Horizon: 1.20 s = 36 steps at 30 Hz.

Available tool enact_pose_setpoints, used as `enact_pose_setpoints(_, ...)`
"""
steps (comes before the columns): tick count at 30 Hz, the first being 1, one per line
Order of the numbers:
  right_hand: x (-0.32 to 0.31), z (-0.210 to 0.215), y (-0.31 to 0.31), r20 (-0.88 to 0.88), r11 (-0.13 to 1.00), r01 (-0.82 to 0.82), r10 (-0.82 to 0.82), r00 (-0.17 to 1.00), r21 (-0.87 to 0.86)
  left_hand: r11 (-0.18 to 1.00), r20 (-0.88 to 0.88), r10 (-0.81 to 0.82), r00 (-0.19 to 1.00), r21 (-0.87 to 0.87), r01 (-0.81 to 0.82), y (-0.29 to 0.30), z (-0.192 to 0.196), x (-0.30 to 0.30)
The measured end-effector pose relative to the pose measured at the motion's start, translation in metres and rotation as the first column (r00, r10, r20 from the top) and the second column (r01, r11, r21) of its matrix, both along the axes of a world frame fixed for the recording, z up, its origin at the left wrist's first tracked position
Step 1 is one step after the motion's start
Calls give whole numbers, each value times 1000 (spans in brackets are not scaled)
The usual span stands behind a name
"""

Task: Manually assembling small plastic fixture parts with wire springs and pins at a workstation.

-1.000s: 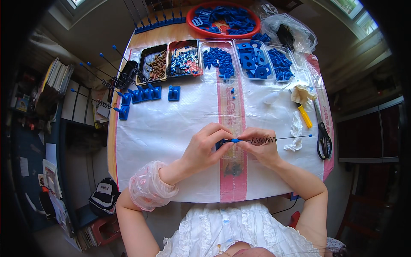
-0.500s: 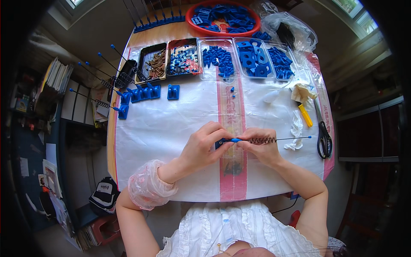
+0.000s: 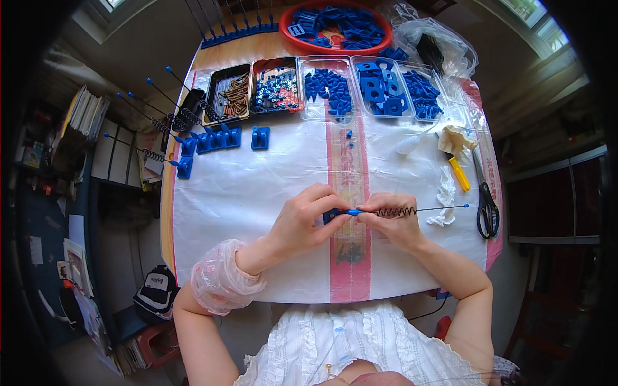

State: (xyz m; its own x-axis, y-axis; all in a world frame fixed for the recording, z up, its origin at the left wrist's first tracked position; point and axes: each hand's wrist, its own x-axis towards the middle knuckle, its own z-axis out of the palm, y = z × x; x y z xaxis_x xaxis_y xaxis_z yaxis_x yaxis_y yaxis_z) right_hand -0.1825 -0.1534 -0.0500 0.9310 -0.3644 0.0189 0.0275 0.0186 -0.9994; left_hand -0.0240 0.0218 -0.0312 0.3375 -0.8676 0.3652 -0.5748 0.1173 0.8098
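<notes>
Two hands show in the head view, both left of the scissors (image 3: 486, 196). There, the left hand (image 3: 308, 215) has its grip clamped on a blue block (image 3: 329, 216); the right hand (image 3: 394, 220) pinches the black coiled wire (image 3: 400, 211) beside its blue joint (image 3: 351, 211). If the push is uneven, I judge, the joint could slip; a swing of the wire could catch the scissors. Fingers cover much of the block, so its seating I cannot tell.

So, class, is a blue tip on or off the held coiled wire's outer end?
On: the blue tip shows at the outer end of the coiled wire, beyond the right hand.
</notes>
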Motion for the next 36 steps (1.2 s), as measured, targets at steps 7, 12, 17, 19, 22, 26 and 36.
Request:
enact_pose_setpoints(7,-1,0,-2,-28,1000,-9,9,1000,-3,1000,-27,-8,1000,10,8,0,0,0)
enact_pose_setpoints(12,-1,0,-1,-36,1000,7,-8,999,-16,1000,-34,-10,999,16,11,0,2,0)
enact_pose_setpoints(17,-2,0,-1,-22,1000,5,-6,1000,-9,1000,-34,-12,999,7,12,0,1,0)
enact_pose_setpoints(19,-2,0,-1,-23,1000,8,-8,1000,-13,1000,-31,-11,999,5,11,0,1,0)
enact_pose_setpoints(22,-1,2,-1,-18,1000,4,-5,1000,-27,1000,-33,-12,999,1,12,0,0,0)
enact_pose_setpoints(26,-2,2,-2,-23,999,2,-3,1000,-36,1000,-35,-16,999,0,16,0,2,0)
enact_pose_setpoints(36,-1,4,-1,-17,999,9,-10,1000,-38,1000,-45,-20,999,-1,20,0,1,0)
